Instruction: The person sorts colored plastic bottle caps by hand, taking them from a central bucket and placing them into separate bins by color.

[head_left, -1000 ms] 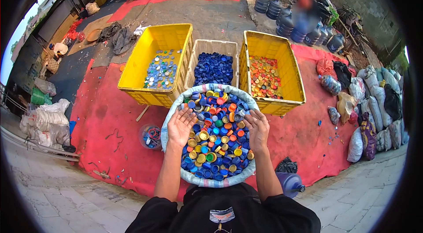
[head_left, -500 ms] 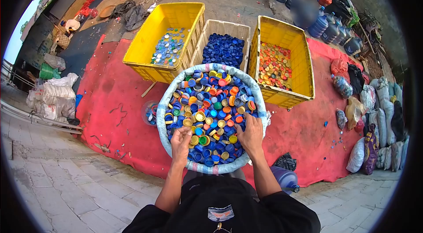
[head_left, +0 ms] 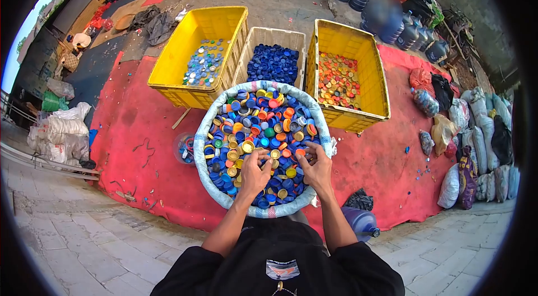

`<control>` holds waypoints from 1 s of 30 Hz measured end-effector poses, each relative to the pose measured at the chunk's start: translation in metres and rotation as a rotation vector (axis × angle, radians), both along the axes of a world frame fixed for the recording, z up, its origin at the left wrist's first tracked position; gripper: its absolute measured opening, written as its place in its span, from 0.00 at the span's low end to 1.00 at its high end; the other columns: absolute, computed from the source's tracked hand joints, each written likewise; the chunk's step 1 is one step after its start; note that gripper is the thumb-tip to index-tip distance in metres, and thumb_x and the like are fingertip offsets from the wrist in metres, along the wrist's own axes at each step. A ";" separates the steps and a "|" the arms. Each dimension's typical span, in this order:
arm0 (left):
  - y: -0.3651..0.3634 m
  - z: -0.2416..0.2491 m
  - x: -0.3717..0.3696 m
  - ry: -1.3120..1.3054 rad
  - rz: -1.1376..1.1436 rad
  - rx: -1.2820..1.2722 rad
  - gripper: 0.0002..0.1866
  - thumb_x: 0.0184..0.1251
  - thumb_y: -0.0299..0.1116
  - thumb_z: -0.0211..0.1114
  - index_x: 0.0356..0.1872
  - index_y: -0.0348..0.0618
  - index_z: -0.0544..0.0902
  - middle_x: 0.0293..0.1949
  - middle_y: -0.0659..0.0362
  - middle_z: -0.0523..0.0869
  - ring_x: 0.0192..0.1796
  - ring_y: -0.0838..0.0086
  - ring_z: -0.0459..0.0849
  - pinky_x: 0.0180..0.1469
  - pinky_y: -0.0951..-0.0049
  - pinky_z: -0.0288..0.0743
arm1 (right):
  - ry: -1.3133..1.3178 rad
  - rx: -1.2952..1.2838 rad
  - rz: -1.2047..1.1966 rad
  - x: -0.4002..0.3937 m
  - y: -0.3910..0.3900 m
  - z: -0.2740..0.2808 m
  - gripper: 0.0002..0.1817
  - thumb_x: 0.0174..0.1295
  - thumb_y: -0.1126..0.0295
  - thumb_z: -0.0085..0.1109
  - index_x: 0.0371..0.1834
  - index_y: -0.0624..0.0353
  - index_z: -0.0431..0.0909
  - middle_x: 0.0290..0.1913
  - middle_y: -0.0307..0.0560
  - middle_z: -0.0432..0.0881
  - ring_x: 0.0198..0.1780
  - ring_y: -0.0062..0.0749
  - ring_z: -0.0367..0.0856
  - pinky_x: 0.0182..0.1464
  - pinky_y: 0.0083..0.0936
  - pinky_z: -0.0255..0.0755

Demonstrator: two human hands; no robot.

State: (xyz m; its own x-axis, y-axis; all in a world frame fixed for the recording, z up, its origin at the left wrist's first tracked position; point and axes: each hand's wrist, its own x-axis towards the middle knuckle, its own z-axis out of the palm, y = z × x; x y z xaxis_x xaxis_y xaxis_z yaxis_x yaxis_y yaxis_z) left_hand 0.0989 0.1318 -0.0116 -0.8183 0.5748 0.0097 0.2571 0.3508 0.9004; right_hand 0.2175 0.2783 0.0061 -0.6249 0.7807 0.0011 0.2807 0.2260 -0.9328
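A round sack-lined basket (head_left: 200, 147) with a pale blue rim sits in front of my body, heaped with mixed bottle caps (head_left: 269, 132) in blue, orange, yellow and green. My left hand (head_left: 256, 174) is over the near middle of the heap, fingers stretched forward among the caps, with nothing clearly held. On the right side of the heap, my right hand (head_left: 318, 171) has its thumb and forefinger at an orange bottle cap (head_left: 301, 152), seemingly pinching it; its other fingers are raised. The fingers partly hide the caps beneath them.
Beyond the basket stand a yellow crate (head_left: 159, 75) with pale blue, white and green caps, a white crate (head_left: 242, 69) of dark blue caps, and another yellow crate (head_left: 376, 86) with orange and yellow caps. A water jug (head_left: 360, 223) lies near my right side.
My left hand has moved right and forward from the basket's left side to the middle of the caps. My right hand's fingers have lifted and spread. The view has shifted slightly.
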 end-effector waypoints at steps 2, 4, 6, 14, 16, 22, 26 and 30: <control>0.013 -0.010 -0.006 0.195 -0.089 -0.022 0.16 0.56 0.27 0.68 0.46 0.37 0.80 0.39 0.56 0.87 0.41 0.62 0.80 0.49 0.61 0.74 | 0.200 -0.395 -0.058 0.012 -0.005 0.003 0.24 0.55 0.73 0.69 0.56 0.65 0.74 0.40 0.48 0.83 0.38 0.32 0.82 0.41 0.26 0.76; 0.026 -0.012 -0.009 0.332 -0.148 -0.065 0.17 0.55 0.28 0.69 0.47 0.38 0.79 0.40 0.55 0.87 0.43 0.59 0.78 0.50 0.59 0.71 | 0.376 -0.729 -0.070 0.030 -0.008 0.003 0.19 0.60 0.72 0.59 0.54 0.65 0.74 0.41 0.49 0.83 0.38 0.31 0.82 0.43 0.22 0.75; 0.039 -0.013 -0.015 0.420 -0.195 -0.101 0.17 0.55 0.29 0.69 0.46 0.38 0.79 0.39 0.55 0.87 0.42 0.59 0.78 0.48 0.60 0.70 | 0.667 -1.076 -0.087 0.043 -0.013 -0.001 0.17 0.61 0.71 0.53 0.53 0.64 0.75 0.41 0.49 0.83 0.39 0.31 0.82 0.44 0.25 0.76; 0.056 -0.019 -0.019 0.508 -0.270 -0.178 0.17 0.55 0.28 0.69 0.47 0.42 0.79 0.33 0.57 0.87 0.38 0.59 0.79 0.44 0.58 0.70 | 0.723 -1.192 -0.110 0.055 -0.036 -0.008 0.15 0.62 0.69 0.50 0.50 0.64 0.74 0.40 0.46 0.82 0.37 0.29 0.80 0.38 0.27 0.74; 0.054 -0.021 -0.017 0.499 -0.251 -0.167 0.16 0.56 0.28 0.69 0.46 0.42 0.80 0.32 0.58 0.86 0.38 0.60 0.79 0.43 0.58 0.69 | 0.711 -1.242 -0.128 0.052 -0.040 0.000 0.14 0.64 0.68 0.51 0.50 0.63 0.74 0.38 0.44 0.81 0.35 0.27 0.79 0.36 0.25 0.73; 0.052 -0.023 -0.020 0.553 -0.255 -0.084 0.15 0.56 0.29 0.70 0.45 0.40 0.81 0.30 0.58 0.85 0.38 0.60 0.79 0.45 0.58 0.69 | 0.678 -1.194 -0.114 0.046 -0.043 -0.004 0.15 0.64 0.67 0.53 0.51 0.63 0.74 0.38 0.43 0.81 0.34 0.26 0.79 0.37 0.25 0.74; 0.042 -0.006 -0.019 -0.007 -0.196 0.173 0.13 0.63 0.29 0.66 0.48 0.37 0.79 0.37 0.56 0.85 0.41 0.64 0.83 0.47 0.63 0.78 | 0.656 -1.168 -0.102 0.046 -0.043 -0.002 0.14 0.65 0.65 0.54 0.50 0.60 0.74 0.37 0.42 0.82 0.35 0.25 0.80 0.34 0.24 0.73; 0.018 0.018 -0.027 -1.179 -0.143 0.666 0.12 0.72 0.30 0.59 0.51 0.35 0.76 0.47 0.52 0.83 0.45 0.68 0.86 0.50 0.64 0.85 | 0.545 -1.126 -0.123 0.045 -0.039 0.007 0.13 0.64 0.68 0.59 0.49 0.60 0.75 0.34 0.39 0.80 0.28 0.20 0.76 0.28 0.18 0.68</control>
